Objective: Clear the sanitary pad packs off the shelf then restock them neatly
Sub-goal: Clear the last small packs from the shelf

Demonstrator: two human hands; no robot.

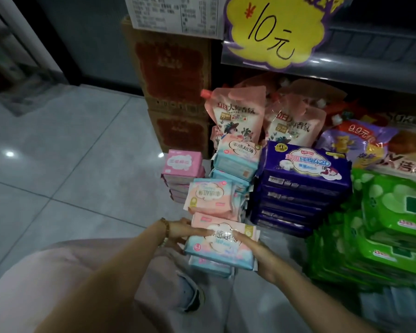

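A small stack of pink-and-blue sanitary pad packs (220, 246) is held low in the middle of the view. My left hand (178, 230) grips its left side, thumb over the top pack. My right hand (257, 253) grips its right side, fingers lying across the top. Just behind stands another pile of the same packs (210, 197), and a taller one (238, 155) behind that. A stack of pink packs (183, 164) stands on the left, and a stack of purple packs (303, 169) on the right.
Green wipe packs (392, 222) are piled at the right. Pink refill pouches (235, 116) and other bags stand behind the pads under a shelf edge (370, 70) with a yellow price sign (276, 30). Cardboard boxes (175, 75) rise at the back; grey tiled floor (70, 164) lies left.
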